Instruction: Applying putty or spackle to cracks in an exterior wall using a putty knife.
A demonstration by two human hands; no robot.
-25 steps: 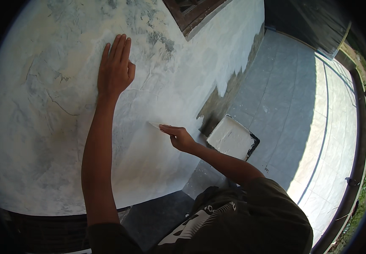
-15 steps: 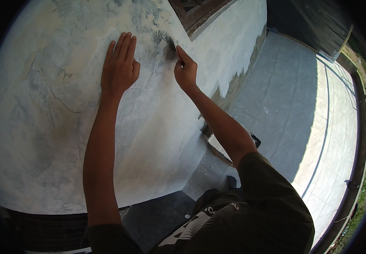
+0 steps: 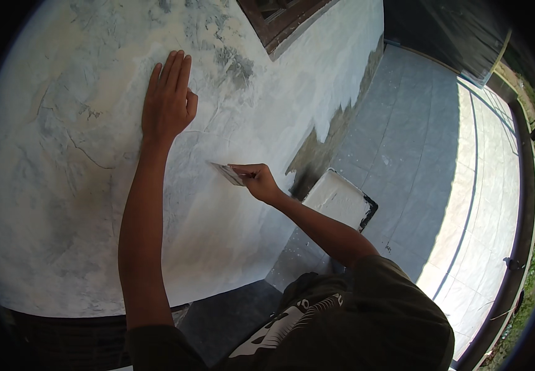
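Note:
Pressed flat on the patchy white and grey wall (image 3: 51, 210) is my left hand (image 3: 168, 102), its fingers stretched upward and the thumb out to the side. My right hand (image 3: 260, 182) is closed around a putty knife (image 3: 228, 174), lower down and to the right of the left hand. The knife's flat blade points left toward the wall; whether it touches the surface I cannot tell. Above the right hand, the wall has a rough dark grey patch (image 3: 236, 67). Fine cracks run through the coating at the left.
A white-smeared tray (image 3: 332, 196) with a dark edge stands on the grey tiled floor (image 3: 397, 136), beyond my right forearm. A brown window frame (image 3: 273, 31) juts in at the top. Bare grey wall (image 3: 317, 151) runs along the base, and a dark sheet (image 3: 447, 37) hangs at the upper right.
My right hand has swung down from beside the dark patch below the window, bringing the putty knife with it. The tray shows more fully. My left hand stays flat on the wall.

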